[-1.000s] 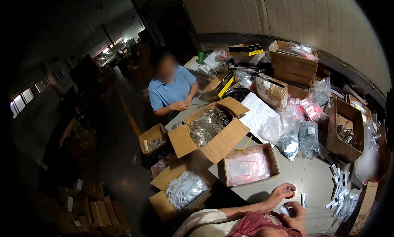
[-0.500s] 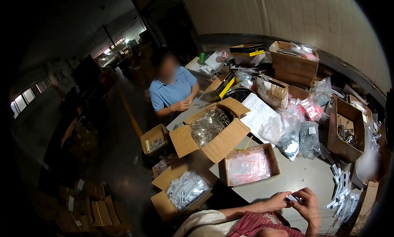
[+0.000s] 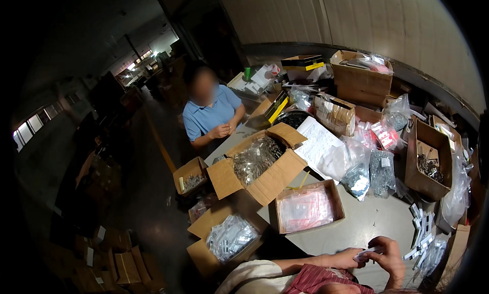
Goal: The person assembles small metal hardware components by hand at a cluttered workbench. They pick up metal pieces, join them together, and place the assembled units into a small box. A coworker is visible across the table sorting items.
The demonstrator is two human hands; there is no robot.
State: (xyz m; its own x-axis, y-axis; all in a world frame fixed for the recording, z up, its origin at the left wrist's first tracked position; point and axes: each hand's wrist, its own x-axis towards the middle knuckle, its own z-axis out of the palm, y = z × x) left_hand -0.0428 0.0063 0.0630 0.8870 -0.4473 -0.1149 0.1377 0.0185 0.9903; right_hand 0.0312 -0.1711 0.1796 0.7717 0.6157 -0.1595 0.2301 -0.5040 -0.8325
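Observation:
Over the table's near edge, both my hands are closed on one small flat whitish piece (image 3: 368,251), too small to name. My left hand (image 3: 349,258) pinches its left end, and my right hand (image 3: 389,257) has fingers and thumb at the other end. To the right of my hands lies a loose pile of white-and-dark narrow pieces (image 3: 422,228), with small clear bags (image 3: 433,256) beside it. Up and left of my hands, an open carton (image 3: 337,220) holds a stack of clear, red-edged plastic bags (image 3: 308,210).
A large open carton (image 3: 277,179) of metal parts stands mid-table. Lower left, another carton (image 3: 201,250) holds packed bags. Filled bags (image 3: 382,174), papers (image 3: 318,141) and a box of metal parts (image 3: 415,177) crowd the right. Across the table sits a person in blue (image 3: 211,113).
My right hand has turned and shifted slightly right, and the held piece now looks paler and less dark. The whole view has moved a little; the other person stays seated.

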